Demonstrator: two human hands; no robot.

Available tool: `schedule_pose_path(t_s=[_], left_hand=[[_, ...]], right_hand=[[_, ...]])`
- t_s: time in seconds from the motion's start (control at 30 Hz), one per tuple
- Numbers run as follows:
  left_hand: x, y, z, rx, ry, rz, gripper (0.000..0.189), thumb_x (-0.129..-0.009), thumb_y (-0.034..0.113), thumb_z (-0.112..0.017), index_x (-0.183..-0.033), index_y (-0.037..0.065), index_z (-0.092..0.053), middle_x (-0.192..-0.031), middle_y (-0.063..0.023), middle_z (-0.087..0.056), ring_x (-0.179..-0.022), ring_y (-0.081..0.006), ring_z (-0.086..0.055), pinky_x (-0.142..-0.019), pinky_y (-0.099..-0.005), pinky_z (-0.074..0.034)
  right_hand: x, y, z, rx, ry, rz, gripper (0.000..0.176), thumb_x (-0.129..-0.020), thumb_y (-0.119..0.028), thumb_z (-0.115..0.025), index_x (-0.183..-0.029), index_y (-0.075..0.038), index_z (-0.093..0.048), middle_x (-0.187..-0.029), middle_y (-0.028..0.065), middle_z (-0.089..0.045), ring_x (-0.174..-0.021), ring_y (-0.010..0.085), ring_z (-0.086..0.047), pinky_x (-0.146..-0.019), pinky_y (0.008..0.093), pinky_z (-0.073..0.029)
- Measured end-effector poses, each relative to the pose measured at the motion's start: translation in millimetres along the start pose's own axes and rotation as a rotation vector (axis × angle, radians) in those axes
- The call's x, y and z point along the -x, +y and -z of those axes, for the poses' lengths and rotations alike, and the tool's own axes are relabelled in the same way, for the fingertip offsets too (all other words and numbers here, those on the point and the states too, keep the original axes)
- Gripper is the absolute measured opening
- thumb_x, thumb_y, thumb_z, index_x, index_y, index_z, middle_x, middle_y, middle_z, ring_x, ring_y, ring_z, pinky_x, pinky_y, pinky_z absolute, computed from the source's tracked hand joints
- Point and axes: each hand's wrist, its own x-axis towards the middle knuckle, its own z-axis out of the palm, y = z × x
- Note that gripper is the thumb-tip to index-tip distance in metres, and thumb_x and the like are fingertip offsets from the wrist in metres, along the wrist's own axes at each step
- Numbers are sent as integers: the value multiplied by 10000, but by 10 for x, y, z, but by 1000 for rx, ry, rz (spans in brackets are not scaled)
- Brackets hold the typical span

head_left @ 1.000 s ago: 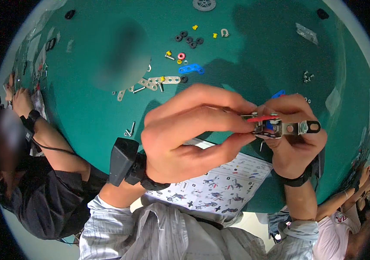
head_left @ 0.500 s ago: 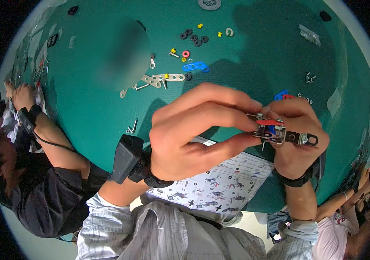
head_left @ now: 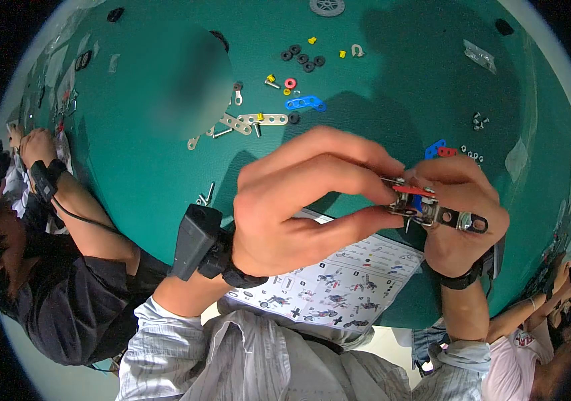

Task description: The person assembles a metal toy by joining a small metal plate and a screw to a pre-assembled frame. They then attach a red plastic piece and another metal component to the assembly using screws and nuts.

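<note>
Both hands are raised over the green table, meeting at a small metal assembly (head_left: 420, 204) with red, blue and silver parts and a perforated black strip (head_left: 463, 220) at its right end. My left hand (head_left: 312, 200) pinches the assembly's left side between thumb and fingers. From the right, my right hand (head_left: 466, 200) grips the same assembly, its fingers bent round it and the fingertips partly hidden. Beneath the hands lies a printed instruction sheet (head_left: 339, 294) with diagrams.
Silver strips (head_left: 273, 119), a blue strip (head_left: 305, 103), black rings (head_left: 302, 59) and a grey wheel (head_left: 327, 6) lie beyond my hands. Screws (head_left: 479, 121) and a red strip (head_left: 446, 152) are at right. Other people sit left and right; one arm (head_left: 85, 207) rests on the table.
The assembly has tilted slightly, with the black strip's right end lower. Both hands keep their hold, and the table items appear shifted slightly with the view.
</note>
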Motion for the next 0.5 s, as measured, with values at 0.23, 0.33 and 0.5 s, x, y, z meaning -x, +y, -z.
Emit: schedule_pose_path(t_s=[0.23, 0.33, 0.5], left_hand=[[33, 8, -26, -72, 4, -68, 342, -712, -25, -840, -1014, -17, -679, -1110, -191, -654, -953, -266, -694, -815, -349, -567], [31, 15, -44, -83, 31, -57, 333, -709, -21, -839, -1002, -3, -683, -1094, -177, -657, -923, -255, -695, -769, -332, -569], [7, 30, -88, -116, 96, -64, 332, -668, -22, -854, -949, 16, -682, -1055, -136, -654, -841, -228, -696, -677, -313, -573]], right_hand=[[-7, -34, -27, -3, 23, 10, 168, -844, -89, -741, -978, 12, -733, -1001, 215, -709, -864, 287, -711, -727, 336, -558], [-52, -52, -83, -39, 56, 18, 191, -818, -73, -778, -984, 12, -732, -991, 209, -711, -863, 284, -713, -732, 335, -564], [-44, -53, -99, -89, 58, -7, 205, -810, -44, -780, -999, 17, -731, -997, 210, -713, -874, 283, -716, -739, 332, -575]])
